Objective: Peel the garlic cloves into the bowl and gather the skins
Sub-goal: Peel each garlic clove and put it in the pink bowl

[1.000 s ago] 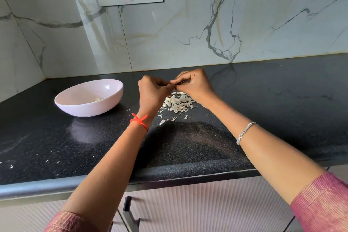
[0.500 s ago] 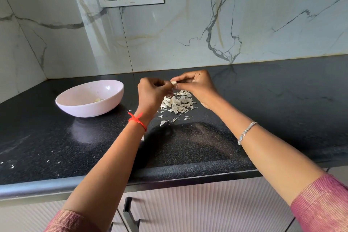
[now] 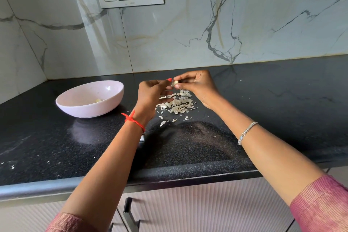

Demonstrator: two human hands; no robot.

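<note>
Pinched garlic clove (image 3: 175,83) between right hand (image 3: 200,85) thumb and forefinger, above the skins (image 3: 178,105), right of the bowl (image 3: 84,109); touched by left hand (image 3: 152,94) thumb, fingers curled, grip unclear

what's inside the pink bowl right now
One pale peeled clove lies near the bottom of the bowl. The near wall covers part of its floor, so any more cloves there can't be seen.

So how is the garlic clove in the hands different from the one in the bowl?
The held clove is up in the air, pinched between the right hand and the left hand; the bowl clove lies loose in the pink bowl. The held clove looks whitish, the bowl clove pale yellow. Both are small.
</note>
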